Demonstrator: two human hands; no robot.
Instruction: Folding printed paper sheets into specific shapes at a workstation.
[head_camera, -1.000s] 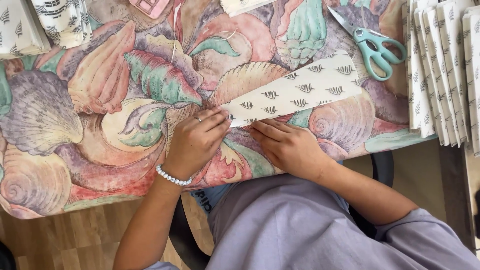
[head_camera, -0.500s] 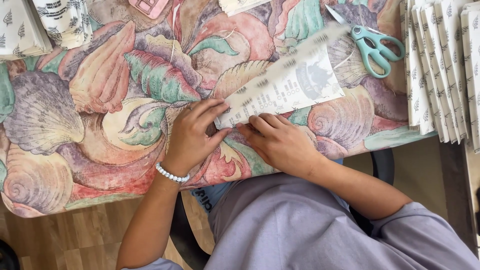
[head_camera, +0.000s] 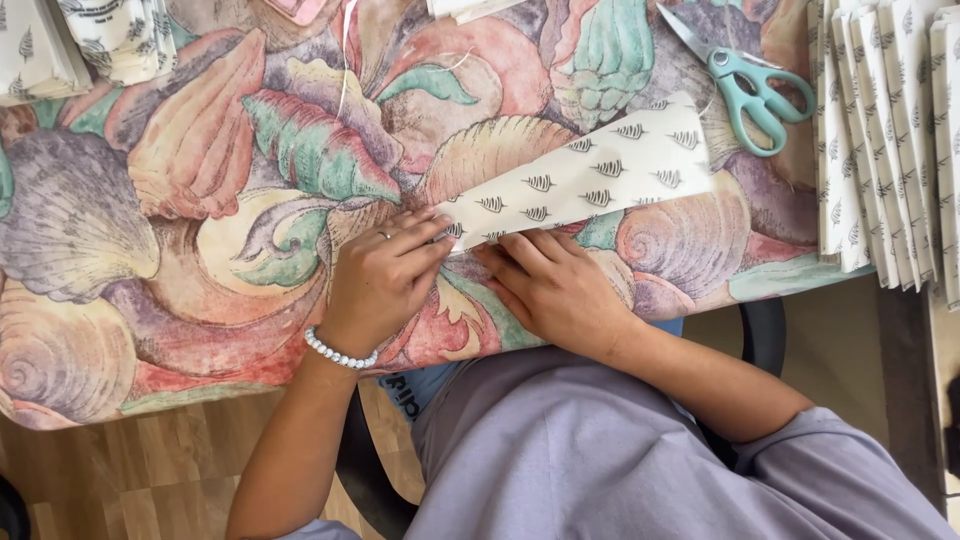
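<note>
Left hand (head_camera: 385, 280) and right hand (head_camera: 555, 290) press flat, fingers extended, on the near end of the patterned paper (head_camera: 590, 180), which lies folded on the shell-print cloth (head_camera: 200, 200) beside the scissors (head_camera: 750, 85).

Matt printed paper sheet (head_camera: 590, 180) lies on a soft patterned cloth (head_camera: 200, 200); scissors (head_camera: 745, 85) have glossy plastic handles.
</note>
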